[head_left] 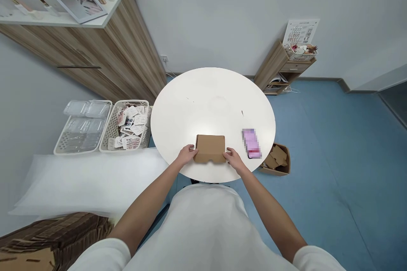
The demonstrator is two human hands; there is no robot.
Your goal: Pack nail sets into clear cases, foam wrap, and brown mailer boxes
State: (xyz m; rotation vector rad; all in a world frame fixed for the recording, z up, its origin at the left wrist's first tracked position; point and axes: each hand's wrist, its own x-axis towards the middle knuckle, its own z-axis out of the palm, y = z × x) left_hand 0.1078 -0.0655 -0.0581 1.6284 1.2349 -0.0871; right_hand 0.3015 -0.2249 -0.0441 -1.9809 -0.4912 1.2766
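A small closed cardboard box [210, 147] lies flat near the front edge of the round white table [210, 97]. My left hand [186, 155] grips its left side, thumb on the near left corner and fingers curled beside it. On the opposite side, my right hand [234, 159] holds the right edge, thumb against the near right corner. A notch shows in the middle of the box's near edge. To the right of my right hand lies a phone [251, 143] with a blurred pinkish-purple screen.
Left of the table stand a white basket [103, 144] of printed cards and another basket [59, 146] with clear plastic trays. White sheeting [95, 178] lies before them, above stacked cardboard [28, 258]. An open carton [288, 165] of cardboard sits on the floor at right.
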